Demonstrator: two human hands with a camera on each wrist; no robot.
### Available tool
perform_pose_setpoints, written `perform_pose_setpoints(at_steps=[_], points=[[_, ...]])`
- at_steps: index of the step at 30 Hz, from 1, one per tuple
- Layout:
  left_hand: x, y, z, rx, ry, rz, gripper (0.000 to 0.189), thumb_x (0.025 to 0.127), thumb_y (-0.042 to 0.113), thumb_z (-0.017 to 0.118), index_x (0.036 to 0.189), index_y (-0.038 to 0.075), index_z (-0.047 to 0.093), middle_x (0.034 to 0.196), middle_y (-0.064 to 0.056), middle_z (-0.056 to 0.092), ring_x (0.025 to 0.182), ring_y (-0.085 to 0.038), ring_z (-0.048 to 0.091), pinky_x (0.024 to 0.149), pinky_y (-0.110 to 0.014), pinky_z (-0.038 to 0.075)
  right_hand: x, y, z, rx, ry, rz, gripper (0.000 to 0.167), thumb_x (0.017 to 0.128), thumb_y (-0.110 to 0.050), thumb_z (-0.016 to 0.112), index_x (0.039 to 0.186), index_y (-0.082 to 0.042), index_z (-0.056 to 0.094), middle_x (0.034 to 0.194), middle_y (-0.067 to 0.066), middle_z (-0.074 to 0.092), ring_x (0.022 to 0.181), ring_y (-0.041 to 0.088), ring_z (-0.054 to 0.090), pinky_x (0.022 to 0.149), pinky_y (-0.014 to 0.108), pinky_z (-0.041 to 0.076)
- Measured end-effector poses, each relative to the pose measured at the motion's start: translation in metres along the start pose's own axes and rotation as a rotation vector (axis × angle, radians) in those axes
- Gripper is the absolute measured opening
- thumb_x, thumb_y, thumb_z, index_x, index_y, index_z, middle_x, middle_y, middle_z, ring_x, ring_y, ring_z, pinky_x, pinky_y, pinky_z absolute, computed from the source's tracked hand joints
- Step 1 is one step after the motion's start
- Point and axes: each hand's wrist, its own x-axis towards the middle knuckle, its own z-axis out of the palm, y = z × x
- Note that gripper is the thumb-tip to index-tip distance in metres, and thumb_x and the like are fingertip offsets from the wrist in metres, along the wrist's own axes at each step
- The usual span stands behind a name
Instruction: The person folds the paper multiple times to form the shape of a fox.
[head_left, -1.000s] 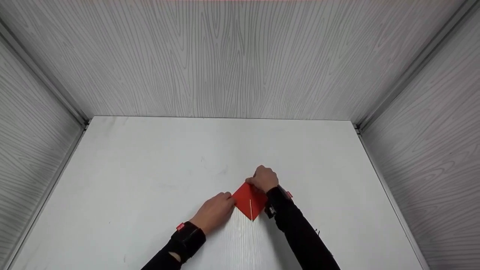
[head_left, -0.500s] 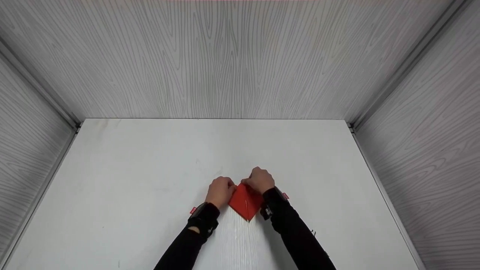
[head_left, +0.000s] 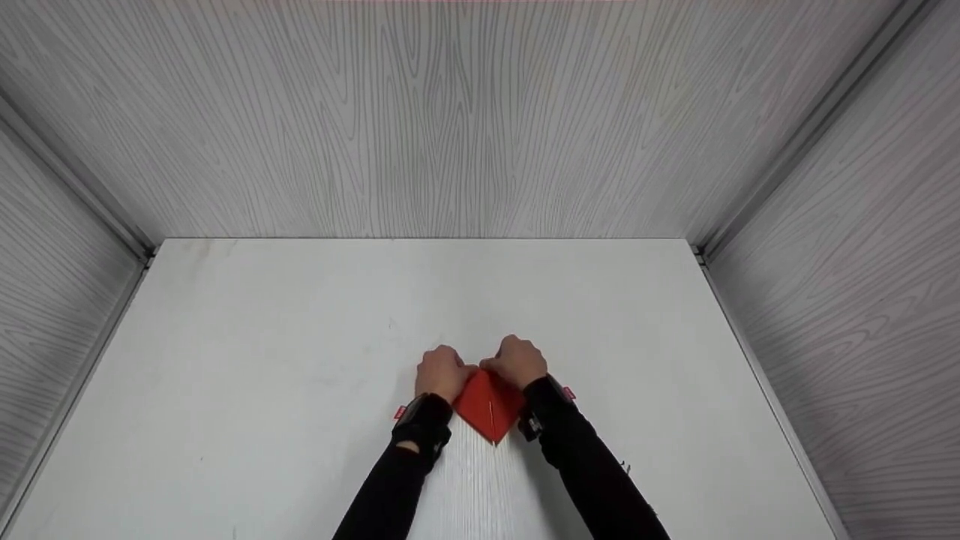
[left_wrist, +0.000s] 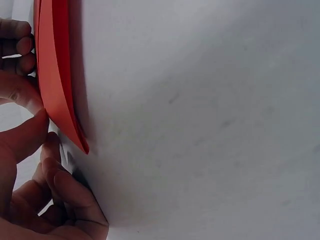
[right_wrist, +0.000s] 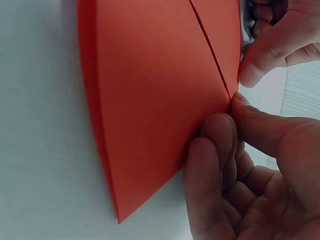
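A piece of red folded paper lies on the white tabletop in the head view, diamond-shaped, a slit running down its middle toward the near corner. My left hand is at its upper left edge, near the far corner. My right hand pinches that far corner from the other side, the two thumbs close together. Seen from the right wrist, the right thumb and fingers grip the corner where the slit ends. The left wrist view has the paper edge-on, layers slightly parted, with the left thumb against its edge.
The white tabletop stretches around the hands. Grey wood-grain panels rise at the back, the left and the right. Dark bands sit on both wrists, over black sleeves.
My left hand has moved from the paper's left corner up and right to the far corner, beside my right hand. The right hand keeps its hold there. The head view has shifted slightly.
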Motion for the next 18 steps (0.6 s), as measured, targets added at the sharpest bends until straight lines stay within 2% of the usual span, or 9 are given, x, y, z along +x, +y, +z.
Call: perform_pose_setpoints(at_steps=[5,10,14,18], points=[[-0.001,-0.002,-0.003,0.022,-0.022,-0.020,0.023,0.084,0.018,0.083,0.075,0.003,0.069,0.073,-0.009,0.066,0.068,-0.025,0.063,0.065,-0.042,0.056,0.000,-0.001,0.001,-0.020,-0.001,0.012,0.029,0.088,-0.023,0.077,0.067,-0.007,0.067,0.059,-0.002,0.054,0.057,0.014,0.047,0.052,0.029,0.040],[-0.003,-0.003,-0.008,0.057,-0.064,-0.052,0.027,0.086,0.024,0.083,0.073,0.007,0.065,0.071,-0.006,0.062,0.067,-0.023,0.059,0.063,-0.041,0.052,0.001,0.000,0.001,-0.009,-0.003,0.004,0.033,0.087,-0.022,0.077,0.062,-0.010,0.061,0.057,-0.003,0.051,0.055,0.013,0.044,0.050,0.029,0.037],[-0.006,-0.005,-0.014,0.074,-0.086,-0.036,0.028,0.086,0.024,0.083,0.073,0.009,0.064,0.071,-0.004,0.061,0.067,-0.022,0.058,0.062,-0.040,0.050,0.002,0.000,0.000,-0.005,-0.018,0.013,0.036,0.088,-0.022,0.077,0.060,-0.012,0.058,0.056,-0.004,0.047,0.054,0.013,0.043,0.050,0.029,0.037],[-0.011,-0.010,-0.019,0.087,-0.102,-0.030,0.028,0.085,0.022,0.085,0.073,0.009,0.064,0.070,-0.003,0.060,0.069,-0.021,0.058,0.062,-0.038,0.049,0.002,0.001,-0.001,-0.011,-0.024,0.024,0.027,0.089,-0.024,0.078,0.070,-0.006,0.068,0.061,-0.002,0.055,0.058,0.013,0.048,0.052,0.029,0.042]])
